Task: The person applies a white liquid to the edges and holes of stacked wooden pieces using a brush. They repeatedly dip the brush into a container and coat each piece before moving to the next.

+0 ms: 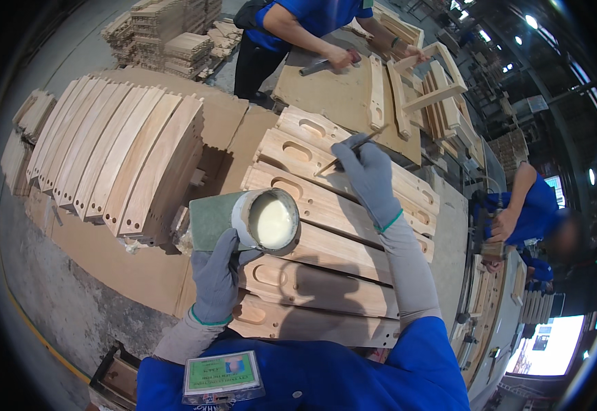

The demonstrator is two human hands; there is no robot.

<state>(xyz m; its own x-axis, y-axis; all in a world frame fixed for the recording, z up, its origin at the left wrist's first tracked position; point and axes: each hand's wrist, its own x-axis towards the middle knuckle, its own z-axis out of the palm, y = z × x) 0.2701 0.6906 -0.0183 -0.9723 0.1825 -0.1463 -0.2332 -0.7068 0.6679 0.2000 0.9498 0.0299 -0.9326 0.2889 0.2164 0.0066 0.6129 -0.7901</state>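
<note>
Green ID [221, 374] has print; L hand [216, 279] holds pot [241, 218].

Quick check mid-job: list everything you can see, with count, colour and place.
Cup: one, whitish, left of centre
Liquid: one fill, cream, inside the cup
Block: one, green, against the cup's left
Stick: one, brown, above the slotted boards
Slotted boards: about six, pale wood, centre
Curved boards: many, pale wood, left
Cardboard: several sheets, tan, under the curved boards
Wood stacks: several, pale, upper left
Frame: one, pale wood, upper right
Co-workers: at least two, blue shirts, top and right
Badge: one, green-white, wearer's chest
Left hand: one, grey glove, holding cup and block
Right hand: one, grey glove, holding stick
</note>
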